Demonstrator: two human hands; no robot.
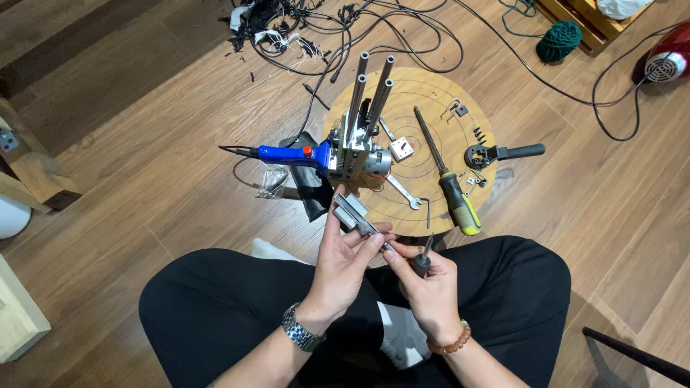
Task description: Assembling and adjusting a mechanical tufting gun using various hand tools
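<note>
From the head camera, a person is seen sitting cross-legged on a wooden floor (pixel 144 187), in black trousers. A small grey metal bracket (pixel 350 213) is gripped by the left hand (pixel 346 264), the thumb and fingers being closed around its lower end. The bracket is held above the lap, just in front of the near edge of a round wooden board (pixel 438 90). A small screwdriver (pixel 422 260) with a dark handle is clasped in the right hand (pixel 430 284), the fingers being curled around it; its tip is pointed up towards the bracket, and the two hands are touching. A metal watch (pixel 302 332) is worn on the left wrist and a bead bracelet (pixel 453 339) on the right.

On the board, a metal frame with four upright rods (pixel 370 93) is set beside a blue-handled soldering iron (pixel 284 153). A large screwdriver with a yellow and black handle (pixel 453 197) is laid to the right, with a spanner (pixel 404 194) and a black-handled tool (pixel 503 153) nearby. A tangle of black cables (pixel 287 32) is spread behind the board, and a ball of green yarn (pixel 559 39) is seen farther off.
</note>
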